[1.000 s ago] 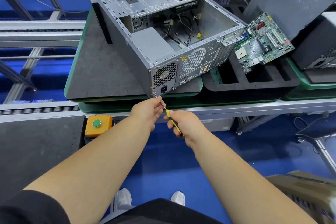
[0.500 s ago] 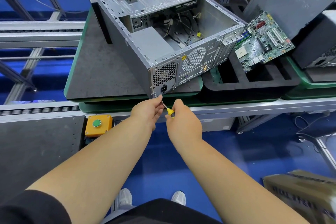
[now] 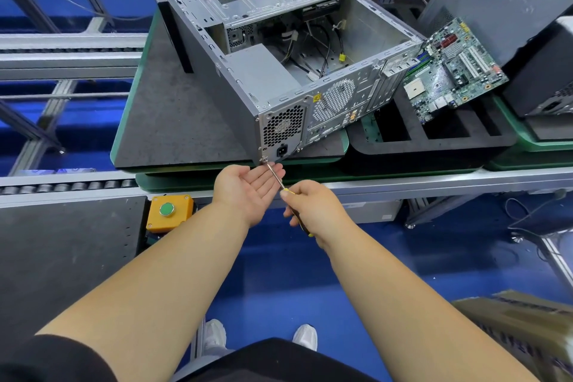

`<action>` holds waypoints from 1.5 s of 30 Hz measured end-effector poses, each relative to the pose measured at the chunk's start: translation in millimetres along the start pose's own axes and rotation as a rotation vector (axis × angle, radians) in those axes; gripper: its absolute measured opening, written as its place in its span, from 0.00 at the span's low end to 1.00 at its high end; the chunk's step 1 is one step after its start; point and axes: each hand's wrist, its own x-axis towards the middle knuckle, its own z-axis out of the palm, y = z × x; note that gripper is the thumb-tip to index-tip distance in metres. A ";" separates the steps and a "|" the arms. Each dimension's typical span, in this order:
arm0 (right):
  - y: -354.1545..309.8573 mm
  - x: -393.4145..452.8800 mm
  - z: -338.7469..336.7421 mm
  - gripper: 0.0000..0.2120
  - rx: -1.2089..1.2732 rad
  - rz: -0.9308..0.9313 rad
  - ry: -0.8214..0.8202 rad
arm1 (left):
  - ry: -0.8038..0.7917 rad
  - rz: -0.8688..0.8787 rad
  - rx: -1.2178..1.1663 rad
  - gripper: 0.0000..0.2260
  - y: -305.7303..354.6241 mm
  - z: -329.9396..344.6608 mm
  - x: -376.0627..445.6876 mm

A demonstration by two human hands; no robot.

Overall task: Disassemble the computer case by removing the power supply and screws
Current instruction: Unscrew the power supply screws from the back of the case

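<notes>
At eleven o'clock from the right hand [image 3: 313, 209], gripping the screwdriver [image 3: 277, 177], the screw [image 3: 264, 159] is met; the left hand [image 3: 249, 187] is cupped open beneath.

computer case [image 3: 217, 77]: open, on its side | power supply [image 3: 260, 71]: inside

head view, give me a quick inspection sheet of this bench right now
surface: dark mat on a green pallet.
job's things: open computer case on its side; power supply inside; screwdriver tip at the lower rear corner.
clutter: circuit board leaning on a black foam tray.
hands: left hand open, palm up under the shaft; right hand grips the handle.
cables: loose wires inside the case.
surroundings: orange button box, roller conveyor, blue floor.
</notes>
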 end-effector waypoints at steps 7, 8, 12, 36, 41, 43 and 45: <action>5.5 -1.3 6.0 0.09 -0.377 -0.223 0.231 | 0.050 0.017 0.034 0.16 -2.1 5.1 -4.0; 4.8 -1.9 5.9 0.09 -0.436 -0.248 0.259 | 0.068 0.025 0.049 0.15 -2.8 7.0 -4.6; -1.0 -0.7 6.4 0.10 -0.476 -0.215 0.217 | 0.127 0.051 0.064 0.13 -6.6 14.5 -4.5; -4.1 1.3 2.1 0.08 -0.480 -0.235 0.184 | 0.176 0.104 0.051 0.10 -14.1 17.8 1.2; -8.6 3.0 -1.3 0.15 -0.190 0.040 0.021 | 0.185 0.095 0.060 0.10 -12.4 18.7 0.6; -10.1 2.1 -3.7 0.13 -0.115 0.079 -0.008 | 0.195 0.094 0.080 0.10 -12.0 19.1 0.9; -8.8 0.8 -7.4 0.11 -0.143 0.021 -0.005 | 0.197 0.096 0.094 0.10 -12.3 19.0 1.6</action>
